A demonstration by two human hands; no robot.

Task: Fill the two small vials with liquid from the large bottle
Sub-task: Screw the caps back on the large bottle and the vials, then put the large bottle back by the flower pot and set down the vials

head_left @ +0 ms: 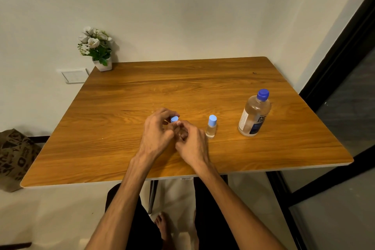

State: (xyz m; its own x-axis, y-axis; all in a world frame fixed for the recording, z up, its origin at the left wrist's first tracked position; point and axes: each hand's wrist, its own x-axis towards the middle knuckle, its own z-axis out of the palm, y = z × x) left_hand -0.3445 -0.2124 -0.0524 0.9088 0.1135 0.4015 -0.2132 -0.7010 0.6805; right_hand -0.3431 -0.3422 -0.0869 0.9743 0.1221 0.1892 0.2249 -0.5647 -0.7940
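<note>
Both hands meet over the middle of the wooden table point(121, 97). My left hand point(157, 134) pinches the light-blue cap point(174, 119) of a small vial. My right hand point(192, 144) is closed around that vial's body, which the fingers hide almost entirely. I cannot tell whether the cap is on or off. A second small vial point(211, 128) with a light-blue cap stands upright just right of my hands. Further right stands the large clear bottle point(254, 115), its dark-blue cap on and clear liquid inside.
A small white pot of artificial flowers point(96, 48) stands at the table's far left corner against the wall. A patterned bag point(14, 158) sits on the floor to the left. A dark-framed glass door point(345, 87) runs along the right side.
</note>
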